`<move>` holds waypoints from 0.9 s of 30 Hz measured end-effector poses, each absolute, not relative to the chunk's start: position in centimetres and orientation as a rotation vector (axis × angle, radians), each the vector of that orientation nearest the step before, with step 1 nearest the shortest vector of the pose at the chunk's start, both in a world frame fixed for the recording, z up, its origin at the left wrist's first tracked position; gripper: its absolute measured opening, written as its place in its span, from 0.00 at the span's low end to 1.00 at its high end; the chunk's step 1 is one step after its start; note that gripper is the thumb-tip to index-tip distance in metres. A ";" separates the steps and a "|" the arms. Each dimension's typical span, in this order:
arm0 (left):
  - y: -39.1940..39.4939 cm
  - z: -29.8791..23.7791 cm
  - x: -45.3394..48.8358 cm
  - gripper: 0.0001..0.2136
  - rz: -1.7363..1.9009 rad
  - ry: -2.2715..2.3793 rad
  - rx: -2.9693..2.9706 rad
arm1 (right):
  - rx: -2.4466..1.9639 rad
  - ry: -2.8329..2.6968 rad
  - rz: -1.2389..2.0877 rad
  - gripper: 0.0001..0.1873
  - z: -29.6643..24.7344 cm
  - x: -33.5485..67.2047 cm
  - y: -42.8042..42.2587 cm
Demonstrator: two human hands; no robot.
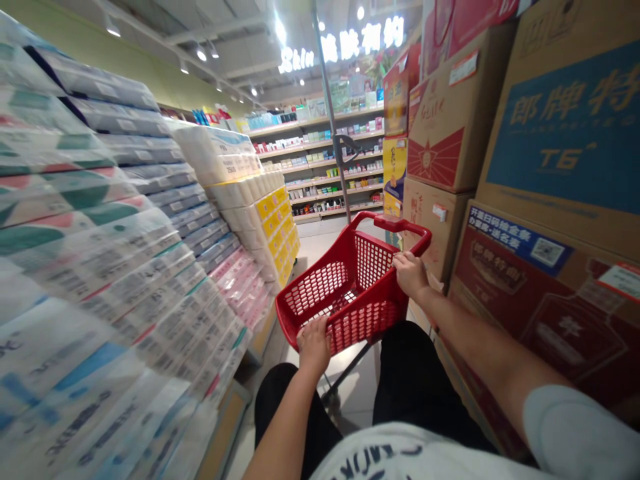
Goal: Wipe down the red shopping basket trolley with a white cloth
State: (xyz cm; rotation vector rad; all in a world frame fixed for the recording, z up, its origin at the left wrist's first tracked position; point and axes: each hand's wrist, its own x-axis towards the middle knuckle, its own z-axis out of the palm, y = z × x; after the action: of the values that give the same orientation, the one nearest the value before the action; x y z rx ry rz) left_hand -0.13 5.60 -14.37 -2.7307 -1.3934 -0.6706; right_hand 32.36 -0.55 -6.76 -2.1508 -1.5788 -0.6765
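Observation:
A red plastic shopping basket (325,283) on a wheeled frame stands in the aisle in front of me, tilted to the right, with nothing visible inside. My left hand (314,343) is closed over its near rim at the lower left corner. My right hand (410,273) grips the rim on the right side, just below the red handle (395,227). My dark trousers show under the basket.
Stacked packs of tissue and paper rolls (110,267) fill the left side. Cardboard boxes (545,167) are piled high on the right, close to my right arm. A metal pole (333,127) and product shelves (325,167) stand at the aisle's far end.

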 end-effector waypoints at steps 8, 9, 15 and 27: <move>5.4 -14.3 -0.1 0.21 -0.660 -1.379 -2.700 | -2.014 -1.798 -0.553 0.11 -9.7 25.2 0.3; 5.3 -14.2 -0.1 0.21 -0.654 -1.381 -2.696 | -1.991 -1.799 -0.545 0.11 -10.2 24.2 0.5; 5.2 -14.3 -0.3 0.21 -0.640 -1.373 -2.692 | -1.961 -1.790 -0.502 0.11 -11.9 20.4 1.4; 5.0 -14.2 -0.2 0.22 -0.620 -1.400 -2.692 | -1.940 -1.783 -0.447 0.15 -12.3 20.2 1.0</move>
State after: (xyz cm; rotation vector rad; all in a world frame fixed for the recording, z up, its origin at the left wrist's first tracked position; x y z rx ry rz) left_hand -0.15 5.03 -14.24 -2.6923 -1.3998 -0.6196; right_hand 20.19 1.03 -12.34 -1.9405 -1.7827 -0.4472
